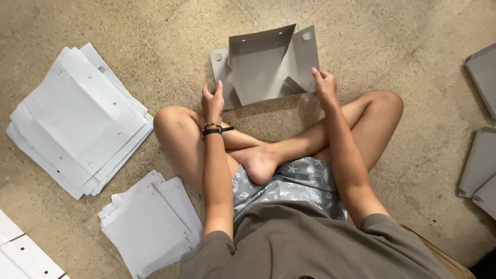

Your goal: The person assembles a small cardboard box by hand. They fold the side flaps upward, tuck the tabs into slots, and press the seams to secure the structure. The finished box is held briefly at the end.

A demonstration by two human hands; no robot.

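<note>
I sit cross-legged on a speckled floor. A grey cardboard sheet [263,67] with punched holes and partly raised flaps lies on the floor in front of my knees. My left hand [213,101] grips its lower left edge, thumb up; a dark bracelet sits on that wrist. My right hand [324,85] holds the sheet's lower right edge with curled fingers. One flap stands folded up in the middle of the sheet.
A large stack of flat white sheets [77,121] lies to my left, with a smaller stack [150,222] near my left thigh. More white pieces [23,256] sit at the bottom left corner. Folded grey pieces [480,160] rest at the right edge.
</note>
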